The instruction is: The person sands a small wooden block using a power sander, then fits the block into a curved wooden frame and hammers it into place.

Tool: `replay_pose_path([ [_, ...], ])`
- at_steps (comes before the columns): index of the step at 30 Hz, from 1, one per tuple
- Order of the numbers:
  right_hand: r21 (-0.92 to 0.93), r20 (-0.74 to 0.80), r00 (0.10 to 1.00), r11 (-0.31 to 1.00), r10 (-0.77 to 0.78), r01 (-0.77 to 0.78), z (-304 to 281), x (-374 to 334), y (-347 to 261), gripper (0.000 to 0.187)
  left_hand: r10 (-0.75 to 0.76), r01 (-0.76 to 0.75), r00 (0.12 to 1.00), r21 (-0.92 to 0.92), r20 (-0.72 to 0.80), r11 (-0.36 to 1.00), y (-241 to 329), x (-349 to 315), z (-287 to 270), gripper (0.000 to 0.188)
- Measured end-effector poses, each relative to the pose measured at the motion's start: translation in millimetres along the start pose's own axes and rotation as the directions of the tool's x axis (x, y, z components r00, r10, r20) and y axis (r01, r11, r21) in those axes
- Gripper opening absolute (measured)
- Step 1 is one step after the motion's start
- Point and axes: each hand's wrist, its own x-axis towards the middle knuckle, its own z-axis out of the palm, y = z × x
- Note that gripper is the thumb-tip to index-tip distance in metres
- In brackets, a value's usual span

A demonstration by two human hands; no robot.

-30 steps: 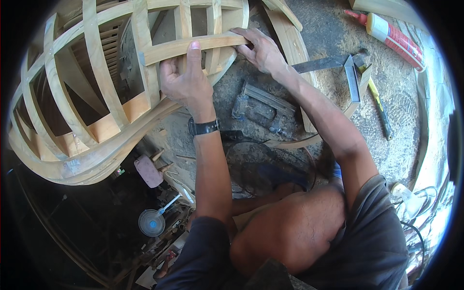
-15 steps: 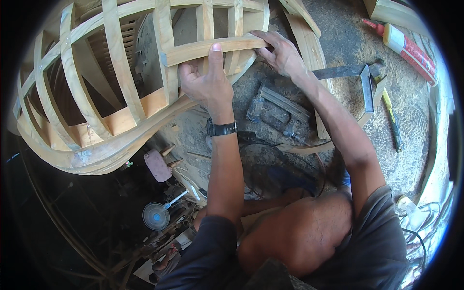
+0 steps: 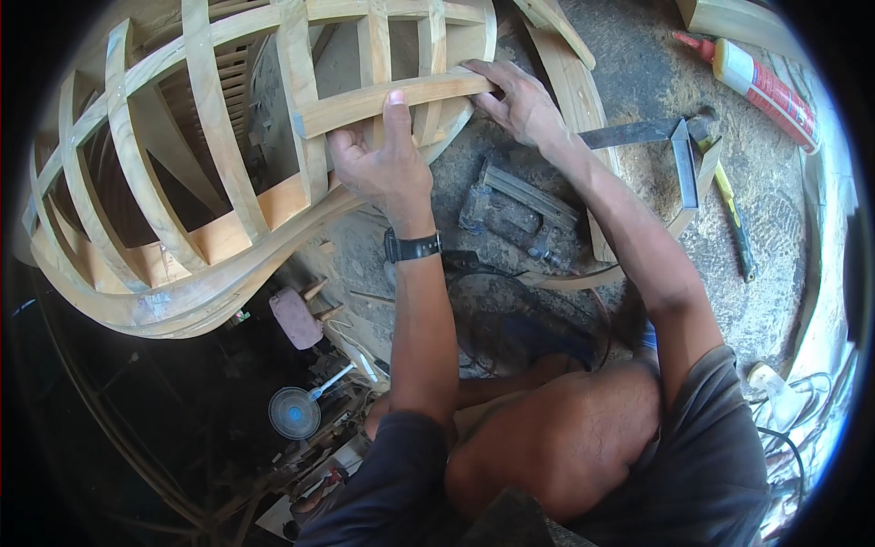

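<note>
A short, slightly curved wooden strip (image 3: 401,102) lies across the upright slats of a curved wooden frame (image 3: 246,217) at the upper left. My left hand (image 3: 385,169) grips it near its left part, thumb on the front face and the other fingers behind, partly hidden. At the strip's right end, my right hand (image 3: 518,102) pinches it between thumb and fingers. The strip's left end, with a bluish-grey cut face, overlaps one slat. A dark watch (image 3: 415,247) is on my left wrist.
On the dusty surface to the right lie a pneumatic nail gun (image 3: 519,211), a try square (image 3: 684,159), a yellow-and-black hand tool (image 3: 735,219) and a red-and-white glue bottle (image 3: 761,89). Curved wooden pieces (image 3: 570,87) lie beside my right arm. A small fan (image 3: 294,413) stands lower left.
The whole view has shifted slightly, with the frame and tools a little further left. Both hands keep their hold on the strip, which stays nearly in place against the slats.
</note>
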Motion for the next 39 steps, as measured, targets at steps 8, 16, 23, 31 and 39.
replay_pose_path([
  [8, -0.011, -0.085, 0.995, 0.999, 0.052, -0.053, 1, 0, 2, 0.059, 0.078, -0.078, 0.997, 0.028, -0.014, 0.997, -1, 0, 2, 0.047],
  [16, -0.113, -0.094, 0.995, 0.993, 0.019, -0.029, 3, -2, 4, 0.052, 0.082, -0.077, 0.996, 0.091, -0.046, 0.993, -3, 1, 3, 0.052],
  [23, -0.141, -0.152, 0.988, 0.99, -0.019, -0.002, 8, -5, -2, 0.043, 0.042, -0.044, 0.999, 0.137, 0.016, 0.99, 6, -4, 2, 0.043],
  [31, -0.347, -0.211, 0.959, 0.931, -0.19, 0.108, 9, 3, -10, 0.041, 0.103, -0.097, 0.994, 0.113, -0.049, 0.989, -2, -1, 4, 0.05],
  [39, -0.156, -0.176, 0.98, 0.986, -0.09, 0.063, 0, -12, -12, 0.044, 0.038, -0.038, 0.999, 0.035, 0.002, 0.999, 3, -11, -5, 0.049],
])
